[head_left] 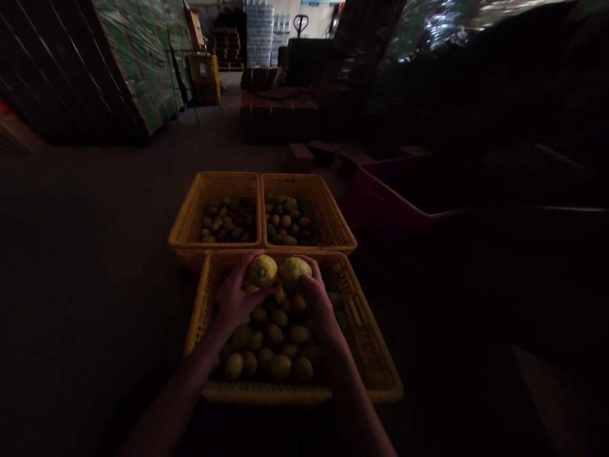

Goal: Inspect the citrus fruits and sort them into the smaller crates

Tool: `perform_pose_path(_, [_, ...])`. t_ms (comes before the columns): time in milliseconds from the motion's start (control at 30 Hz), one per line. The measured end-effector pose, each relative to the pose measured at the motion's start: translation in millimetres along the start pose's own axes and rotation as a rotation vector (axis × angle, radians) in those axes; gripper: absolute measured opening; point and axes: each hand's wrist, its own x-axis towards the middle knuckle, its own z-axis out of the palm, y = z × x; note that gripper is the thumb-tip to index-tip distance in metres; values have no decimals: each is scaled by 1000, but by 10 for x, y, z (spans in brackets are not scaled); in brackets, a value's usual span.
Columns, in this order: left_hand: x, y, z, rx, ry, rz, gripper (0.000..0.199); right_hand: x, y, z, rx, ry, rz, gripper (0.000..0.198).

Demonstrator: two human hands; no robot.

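Observation:
My left hand [238, 293] is closed around a yellow lemon [263, 271], its stem end turned toward me. Beside it, my right hand [318, 293] grips a greener, yellow-green lemon [294, 271] between thumb and fingers. The two fruits are held side by side, close together, above the near yellow plastic crate [373, 343]. Inside that crate lie many loose lemons [280, 367], green to yellow in the dim light. My forearms cover parts of the crate's left and right sides.
Two more yellow crates, a left one [183, 219] and a right one [340, 219], adjoin the near crate's far side, both holding fruit. A dark red bin [404, 197] stands at right. Wrapped stacks [137, 63], a yellow box [203, 79] and a pallet jack handle [300, 25] are farther back.

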Motion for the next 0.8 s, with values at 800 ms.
perform_pose_path(800, [8, -47, 69, -154, 161, 10, 65, 66, 135, 42, -753, 217, -891, 67])
